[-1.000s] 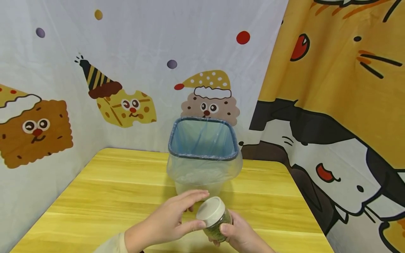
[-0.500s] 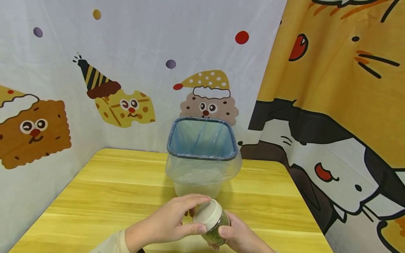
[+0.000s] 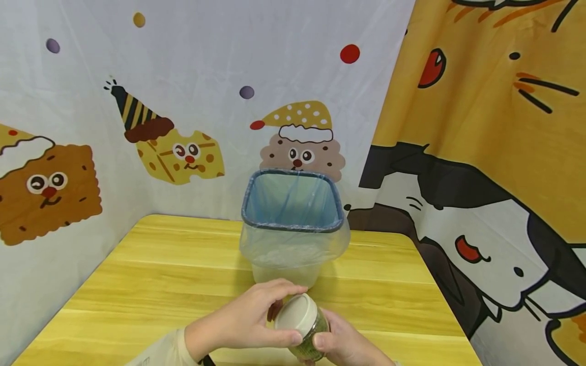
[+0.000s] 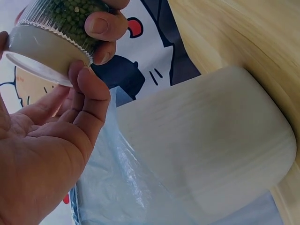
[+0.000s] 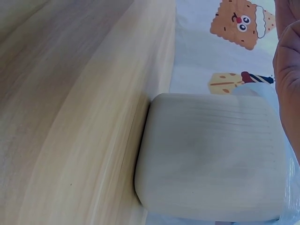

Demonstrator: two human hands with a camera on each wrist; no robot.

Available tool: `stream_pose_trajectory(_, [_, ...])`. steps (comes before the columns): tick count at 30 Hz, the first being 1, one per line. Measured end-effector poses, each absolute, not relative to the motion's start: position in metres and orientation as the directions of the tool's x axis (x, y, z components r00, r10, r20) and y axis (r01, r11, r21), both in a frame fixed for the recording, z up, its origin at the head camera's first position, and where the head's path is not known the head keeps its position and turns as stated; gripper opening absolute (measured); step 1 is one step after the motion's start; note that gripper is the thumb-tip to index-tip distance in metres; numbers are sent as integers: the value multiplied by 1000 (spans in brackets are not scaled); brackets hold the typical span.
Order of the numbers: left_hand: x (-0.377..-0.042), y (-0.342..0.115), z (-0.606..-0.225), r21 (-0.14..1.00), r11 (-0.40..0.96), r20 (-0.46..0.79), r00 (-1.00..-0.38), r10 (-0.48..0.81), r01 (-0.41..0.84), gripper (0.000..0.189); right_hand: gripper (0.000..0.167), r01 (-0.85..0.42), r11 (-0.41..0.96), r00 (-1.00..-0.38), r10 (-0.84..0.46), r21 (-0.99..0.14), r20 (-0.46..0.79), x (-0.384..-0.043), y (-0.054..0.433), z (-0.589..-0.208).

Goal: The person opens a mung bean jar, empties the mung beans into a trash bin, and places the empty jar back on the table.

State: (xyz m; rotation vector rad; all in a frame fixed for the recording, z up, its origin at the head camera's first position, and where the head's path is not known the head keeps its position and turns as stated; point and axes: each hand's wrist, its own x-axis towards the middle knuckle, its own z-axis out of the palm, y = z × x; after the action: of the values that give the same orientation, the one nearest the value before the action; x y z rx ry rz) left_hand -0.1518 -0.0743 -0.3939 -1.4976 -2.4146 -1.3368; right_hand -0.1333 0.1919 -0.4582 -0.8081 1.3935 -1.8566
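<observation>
A small clear ribbed jar (image 3: pixel 313 341) of green beans, with a cream lid (image 3: pixel 294 313), is held above the table's near side. It tilts toward the left hand. My right hand (image 3: pixel 346 341) grips the jar's body from the right, its thumb across the glass. Around the lid, the thumb and fingers of my left hand (image 3: pixel 244 321) pinch the rim. The left wrist view shows the round green beans (image 4: pixel 70 16) through the glass and left fingertips against the lid (image 4: pixel 44 50). Only an edge of the right hand (image 5: pixel 288 79) appears in the right wrist view.
Just beyond the hands stands a pale bin (image 3: pixel 284 272) lined with a thin clear bag (image 3: pixel 293 249) folded over its blue rim (image 3: pixel 293 227). Both are on a yellow wood-grain table (image 3: pixel 183 274). Cartoon-printed cloth (image 3: pixel 192 61) hangs behind and to the right.
The jar has shifted slightly left and toward me, and its lid has turned more toward the left hand. The left fingers have come closer around the lid. The bin has stayed put.
</observation>
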Motion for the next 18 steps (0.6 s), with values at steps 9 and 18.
stream_pose_trajectory(9, [-155,-71,-396,696,213,357,-588,726,686,60,39,101,-265,-572,-804,-959,162,-133,187,-459])
stream_pose_trajectory(18, [-154,-68,-398,669,226,379,-586,716,708,60,38,52,-289,-593,-779,-956,204,-137,183,-464])
